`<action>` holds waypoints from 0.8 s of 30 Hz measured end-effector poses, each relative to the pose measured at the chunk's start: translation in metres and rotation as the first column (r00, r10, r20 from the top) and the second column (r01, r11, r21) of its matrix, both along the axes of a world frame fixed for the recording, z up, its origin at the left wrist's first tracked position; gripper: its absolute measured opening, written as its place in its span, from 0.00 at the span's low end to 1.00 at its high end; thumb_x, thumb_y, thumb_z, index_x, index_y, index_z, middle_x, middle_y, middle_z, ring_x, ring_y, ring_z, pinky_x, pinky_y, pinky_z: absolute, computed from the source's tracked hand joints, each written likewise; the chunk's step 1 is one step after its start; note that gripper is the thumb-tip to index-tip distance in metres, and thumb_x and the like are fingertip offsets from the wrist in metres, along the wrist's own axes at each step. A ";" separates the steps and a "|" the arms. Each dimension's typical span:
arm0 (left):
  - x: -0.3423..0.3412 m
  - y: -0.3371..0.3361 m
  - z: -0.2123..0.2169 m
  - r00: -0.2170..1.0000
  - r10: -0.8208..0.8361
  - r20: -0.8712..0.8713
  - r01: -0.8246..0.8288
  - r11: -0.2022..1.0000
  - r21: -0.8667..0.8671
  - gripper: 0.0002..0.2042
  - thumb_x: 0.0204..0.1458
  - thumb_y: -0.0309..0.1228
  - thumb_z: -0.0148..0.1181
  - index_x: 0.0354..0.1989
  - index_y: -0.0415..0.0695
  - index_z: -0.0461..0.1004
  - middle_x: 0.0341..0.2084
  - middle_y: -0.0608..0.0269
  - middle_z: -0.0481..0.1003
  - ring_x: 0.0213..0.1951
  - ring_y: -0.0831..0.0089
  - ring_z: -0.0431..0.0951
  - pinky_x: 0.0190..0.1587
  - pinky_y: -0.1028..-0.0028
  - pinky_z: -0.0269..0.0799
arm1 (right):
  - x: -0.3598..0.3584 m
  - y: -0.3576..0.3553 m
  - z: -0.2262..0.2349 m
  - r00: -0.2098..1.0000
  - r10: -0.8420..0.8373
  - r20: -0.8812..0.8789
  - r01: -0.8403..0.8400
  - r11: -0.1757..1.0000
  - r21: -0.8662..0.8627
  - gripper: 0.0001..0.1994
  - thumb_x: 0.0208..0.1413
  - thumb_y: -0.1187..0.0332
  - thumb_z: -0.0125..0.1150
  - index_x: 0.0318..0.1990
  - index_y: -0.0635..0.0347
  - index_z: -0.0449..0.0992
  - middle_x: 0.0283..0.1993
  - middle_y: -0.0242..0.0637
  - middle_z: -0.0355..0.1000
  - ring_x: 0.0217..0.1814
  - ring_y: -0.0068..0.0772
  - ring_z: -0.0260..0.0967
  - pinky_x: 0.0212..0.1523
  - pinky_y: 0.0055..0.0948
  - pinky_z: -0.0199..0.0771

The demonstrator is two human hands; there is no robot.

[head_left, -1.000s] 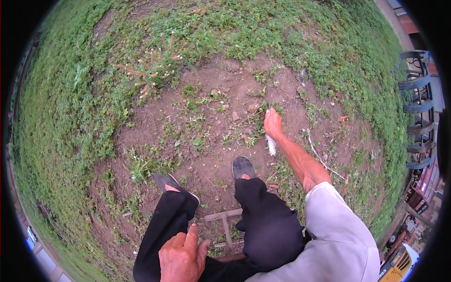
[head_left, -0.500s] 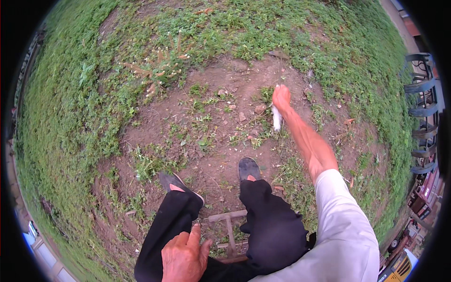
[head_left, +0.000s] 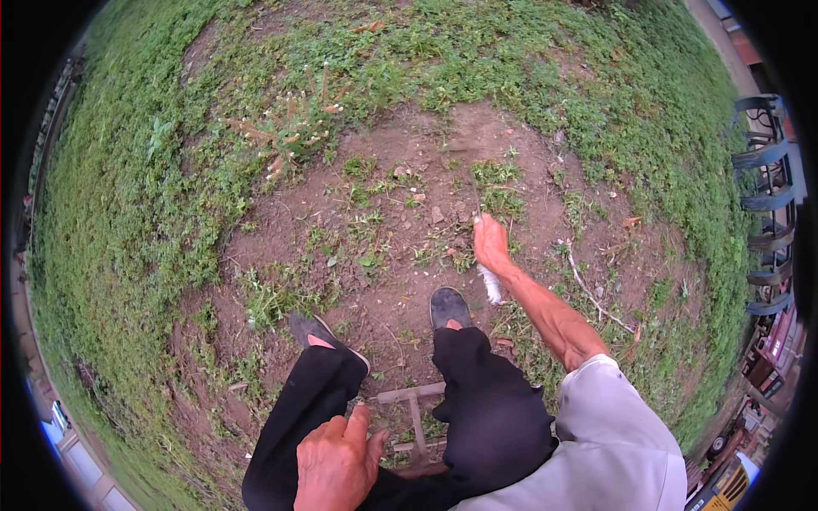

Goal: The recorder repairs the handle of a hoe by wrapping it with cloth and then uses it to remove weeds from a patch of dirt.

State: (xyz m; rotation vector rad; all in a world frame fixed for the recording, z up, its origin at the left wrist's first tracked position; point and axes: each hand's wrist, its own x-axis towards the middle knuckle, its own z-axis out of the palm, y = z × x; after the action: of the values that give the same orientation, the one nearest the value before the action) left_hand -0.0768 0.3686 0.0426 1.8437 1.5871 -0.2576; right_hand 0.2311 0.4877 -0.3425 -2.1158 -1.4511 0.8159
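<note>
My right hand is closed round a short hand hoe out over the bare soil. White wrapping covers the handle's near end, which sticks out below my fist. The thin shaft runs forward from the fist, and the blade at its far end is smeared by motion. A patch of loose green weeds lies just right of the shaft. My left hand is over my left leg, index finger stretched and thumb apart, with nothing visible in it.
Low green plants ring the dug soil. A wooden stool frame shows between my legs, behind my dark shoes. A pale stick lies at right. Dark curved metal bars and machinery stand at the far right.
My right hand has drawn the hoe back toward me and slightly left, and weeds show where the hoe was. The pale stick has come into sight. My left hand has hardly moved.
</note>
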 end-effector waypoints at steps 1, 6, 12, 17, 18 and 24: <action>0.000 0.000 0.000 1.000 -0.005 -0.014 0.005 1.000 0.006 0.22 0.48 0.35 0.68 0.49 0.37 0.75 0.23 0.56 0.72 0.28 0.54 0.76 0.30 0.58 0.69 | 0.011 0.011 -0.002 0.999 -0.036 0.016 0.035 0.997 0.064 0.14 0.64 0.62 0.48 0.36 0.67 0.71 0.28 0.60 0.73 0.34 0.65 0.74 0.34 0.56 0.69; -0.003 0.003 -0.001 1.000 0.005 0.016 -0.005 1.000 0.005 0.18 0.51 0.35 0.64 0.49 0.39 0.74 0.24 0.54 0.72 0.29 0.53 0.76 0.30 0.57 0.70 | 0.066 0.147 -0.008 0.951 -0.250 0.182 0.252 0.968 0.010 0.17 0.61 0.61 0.50 0.34 0.68 0.76 0.34 0.60 0.76 0.39 0.61 0.76 0.38 0.52 0.75; 0.001 0.009 0.006 0.998 -0.001 0.056 0.001 1.000 0.001 0.16 0.54 0.34 0.60 0.48 0.41 0.73 0.26 0.53 0.72 0.30 0.52 0.76 0.31 0.56 0.70 | -0.038 0.148 -0.008 0.946 -0.313 0.081 0.315 0.949 -0.006 0.16 0.62 0.61 0.49 0.37 0.69 0.74 0.36 0.61 0.75 0.42 0.66 0.74 0.44 0.53 0.76; 0.010 0.009 0.003 1.000 -0.026 0.014 0.026 0.997 -0.066 0.21 0.48 0.36 0.67 0.49 0.38 0.74 0.23 0.56 0.72 0.28 0.54 0.76 0.30 0.58 0.69 | -0.105 0.038 0.001 0.978 0.169 -0.124 -0.167 0.986 0.027 0.13 0.64 0.65 0.48 0.37 0.70 0.68 0.28 0.63 0.72 0.32 0.70 0.72 0.33 0.59 0.72; 0.010 0.009 0.001 1.000 -0.026 -0.003 0.026 0.998 -0.049 0.21 0.48 0.36 0.67 0.49 0.38 0.74 0.22 0.56 0.71 0.28 0.54 0.76 0.29 0.58 0.69 | -0.108 0.023 0.006 0.963 0.231 -0.139 -0.231 0.973 0.016 0.13 0.64 0.65 0.48 0.37 0.70 0.68 0.26 0.62 0.72 0.30 0.70 0.72 0.31 0.59 0.71; 0.003 0.003 -0.001 1.000 0.001 -0.021 -0.001 1.000 -0.016 0.21 0.49 0.36 0.67 0.49 0.38 0.74 0.21 0.56 0.71 0.26 0.55 0.75 0.28 0.59 0.68 | -0.081 0.010 0.017 0.969 0.161 -0.189 -0.139 0.983 0.120 0.11 0.64 0.67 0.48 0.35 0.68 0.69 0.21 0.61 0.69 0.25 0.63 0.72 0.24 0.54 0.67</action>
State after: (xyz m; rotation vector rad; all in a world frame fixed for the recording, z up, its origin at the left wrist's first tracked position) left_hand -0.0739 0.3711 0.0421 1.8336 1.5957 -0.2900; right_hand 0.1505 0.4978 -0.3252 -1.8073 -1.5250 0.9542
